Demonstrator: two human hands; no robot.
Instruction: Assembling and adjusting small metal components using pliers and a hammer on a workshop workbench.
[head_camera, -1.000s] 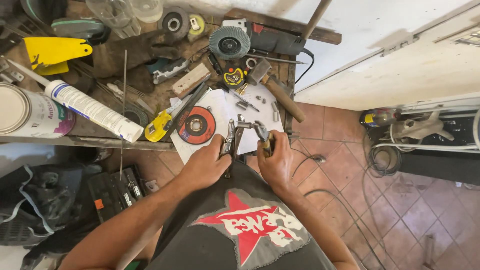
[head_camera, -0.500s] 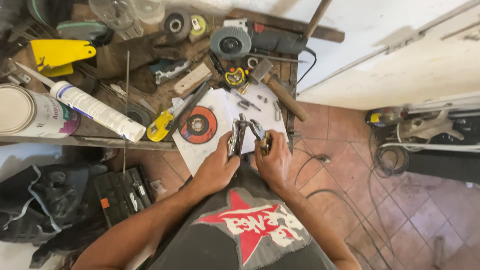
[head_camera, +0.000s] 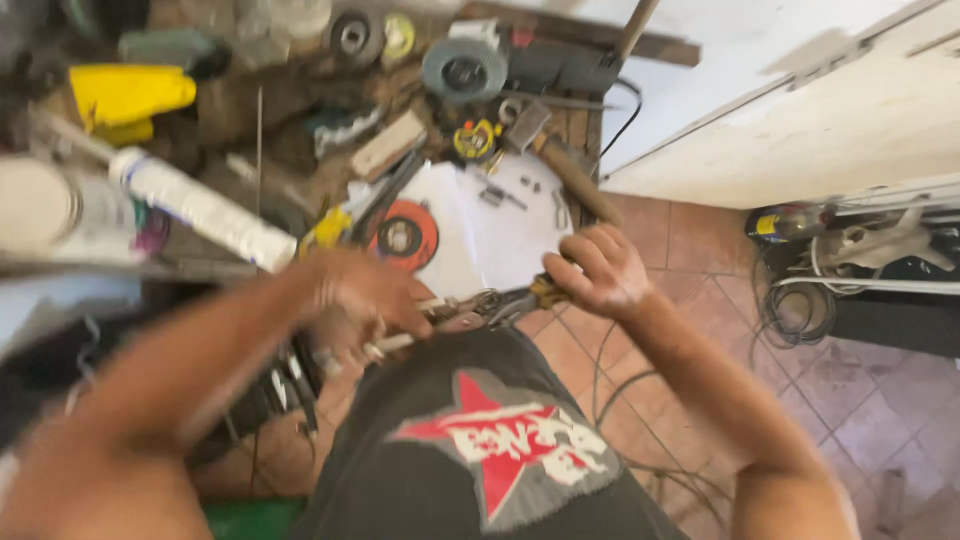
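while the left hand (head_camera: 365, 300) closes its fingers around the handles of metal locking pliers (head_camera: 470, 312), the right hand (head_camera: 600, 270) curls its fingers about a yellow-handled tool (head_camera: 548, 290) that meets the pliers' far end. both tools sit just in front of the person's dark shirt, at the near edge of the cluttered workbench (head_camera: 300, 130), near a white sheet (head_camera: 500, 235) and an orange cutting disc (head_camera: 405, 235).

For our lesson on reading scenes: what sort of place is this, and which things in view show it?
Probably a home workshop. A cluttered workbench holds an angle grinder, a cutting disc and a sealant tube, while the left hand and right hand grip pliers-like tools.
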